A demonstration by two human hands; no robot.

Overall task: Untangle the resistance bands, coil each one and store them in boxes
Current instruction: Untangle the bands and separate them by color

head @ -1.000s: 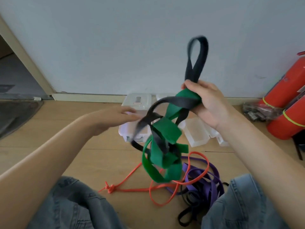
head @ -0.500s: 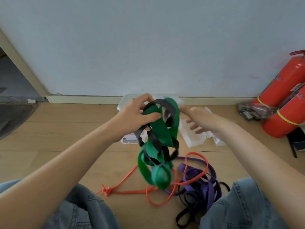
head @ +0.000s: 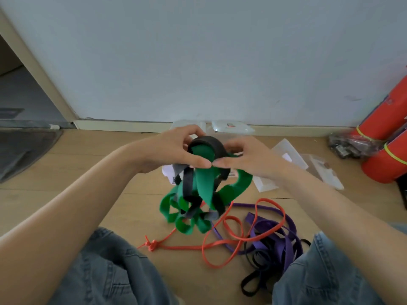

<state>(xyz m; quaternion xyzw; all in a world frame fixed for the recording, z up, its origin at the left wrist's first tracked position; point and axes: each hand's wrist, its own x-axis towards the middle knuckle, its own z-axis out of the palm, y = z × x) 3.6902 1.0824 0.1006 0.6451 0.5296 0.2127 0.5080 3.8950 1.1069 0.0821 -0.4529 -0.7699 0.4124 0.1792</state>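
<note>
Pinching from both sides, the left hand [head: 174, 148] and the right hand [head: 248, 157] are held up close together, thumb tips nearly touching at the middle of a tangle. A fold of the green band [head: 203, 186] is gripped between thumb and fingers of the left hand, and the same bunch is gripped from the other side by the right hand. A loop of the black band [head: 207, 140] is arched over the top between the two hands, and its strands are wound through the green one. Below the hands the green and black loops hang down in a knotted cluster, clear of the wooden floor [head: 92, 172] or barely above it; contact cannot be told.

Below and to the right of the right hand, an orange band [head: 222, 245] with a knot at its left end is spread on the floor, crossed with a purple band [head: 277, 236] and further thin black strands [head: 255, 280]. Behind the hands, toward the wall [head: 198, 51], clear plastic boxes [head: 286, 150] and lids are scattered, partly hidden by the hands. Far to the right of the right hand, two red cylinders [head: 387, 137] are leaned near the wall. Nearest the camera, denim-covered knees [head: 110, 267] are seen under both forearms.
</note>
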